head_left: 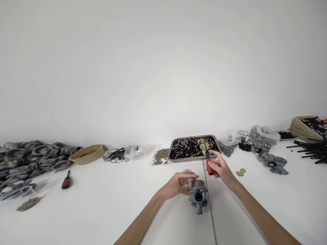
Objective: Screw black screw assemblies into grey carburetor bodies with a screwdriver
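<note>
A grey metal carburetor (198, 194) stands on the white table in front of me. My left hand (176, 185) grips it from its left side, fingers curled over its upper part. In my right hand (220, 165) is a screwdriver (209, 166) with a red and black handle, its shaft pointing up and away from me over the tray. The tip lies against the tray's contents in the view, so I cannot tell whether it touches them. Two or so greenish-yellow flat discs (240, 173) lie right of my right hand.
A metal tray (169, 157) of small black parts and yellowish discs stands by the wall. Brass pieces (160, 156), black rings (114, 155) and a tan bowl (88, 158) lie left. Carburetor bodies (33, 160) and a second screwdriver (66, 181) are farther left. More carburetors (273, 162) and black tubes (311, 149) lie right.
</note>
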`<action>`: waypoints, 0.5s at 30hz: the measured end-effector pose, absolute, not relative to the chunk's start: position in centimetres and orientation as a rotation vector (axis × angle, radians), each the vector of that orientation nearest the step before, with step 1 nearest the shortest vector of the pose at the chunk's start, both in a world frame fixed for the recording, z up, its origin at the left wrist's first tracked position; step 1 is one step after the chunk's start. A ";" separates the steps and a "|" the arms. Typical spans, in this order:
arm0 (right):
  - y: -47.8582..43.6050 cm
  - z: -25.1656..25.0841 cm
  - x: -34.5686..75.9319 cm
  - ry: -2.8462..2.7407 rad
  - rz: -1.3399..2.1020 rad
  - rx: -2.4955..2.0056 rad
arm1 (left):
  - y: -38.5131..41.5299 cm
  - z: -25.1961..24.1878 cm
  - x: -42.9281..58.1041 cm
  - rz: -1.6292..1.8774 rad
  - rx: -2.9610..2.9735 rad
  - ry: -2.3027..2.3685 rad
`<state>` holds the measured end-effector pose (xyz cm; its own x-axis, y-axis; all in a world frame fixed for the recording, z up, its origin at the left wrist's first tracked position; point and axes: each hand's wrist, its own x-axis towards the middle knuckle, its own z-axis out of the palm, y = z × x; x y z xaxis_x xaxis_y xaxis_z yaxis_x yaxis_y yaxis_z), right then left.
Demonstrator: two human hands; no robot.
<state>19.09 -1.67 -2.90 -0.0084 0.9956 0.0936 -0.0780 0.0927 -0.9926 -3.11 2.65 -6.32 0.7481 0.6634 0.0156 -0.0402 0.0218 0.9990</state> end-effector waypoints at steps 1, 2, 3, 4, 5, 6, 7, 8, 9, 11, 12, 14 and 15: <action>-1.9 -2.8 18.9 -1.213 1.190 -1.089 | 2.7 -6.6 -3.2 0.595 1.482 0.568; -2.1 -2.6 18.7 -1.225 1.190 -1.107 | 2.8 -6.7 -3.2 0.592 1.508 0.578; -2.3 -2.5 18.6 -1.241 1.183 -1.133 | 2.8 -6.7 -3.3 0.576 1.541 0.568; -2.5 -2.4 18.5 -1.269 1.164 -1.162 | 2.8 -6.5 -3.5 0.557 1.577 0.545; -2.6 -2.4 18.4 -1.314 1.133 -1.192 | 2.9 -6.2 -3.7 0.539 1.606 0.520; -2.7 -2.4 18.3 -1.377 1.085 -1.220 | 3.0 -5.8 -3.9 0.528 1.618 0.503; -2.8 -2.4 18.2 -1.453 1.022 -1.247 | 3.0 -5.4 -4.2 0.540 1.609 0.500; -2.9 -2.4 18.1 -1.533 0.947 -1.274 | 3.1 -4.9 -4.5 0.571 1.585 0.511; -3.0 -2.4 18.0 -1.604 0.874 -1.301 | 3.1 -4.4 -4.8 0.618 1.558 0.536; -3.0 -2.6 17.6 -1.705 0.761 -1.355 | 3.0 -3.7 -4.9 0.729 1.515 0.617; -3.0 -2.6 17.3 -1.732 0.722 -1.378 | 2.8 -3.4 -4.8 0.775 1.506 0.663; -3.0 -2.8 16.9 -1.763 0.659 -1.406 | 2.2 -3.0 -4.2 0.831 1.539 0.713; -2.9 -2.9 16.7 -1.776 0.625 -1.411 | 1.9 -2.9 -3.7 0.847 1.577 0.710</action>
<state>16.67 -2.90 -2.92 -0.0919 0.9601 0.2640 0.5831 0.2668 -0.7673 -3.72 1.90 -2.87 0.5561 0.8192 0.1399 -0.0060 -0.1644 0.9864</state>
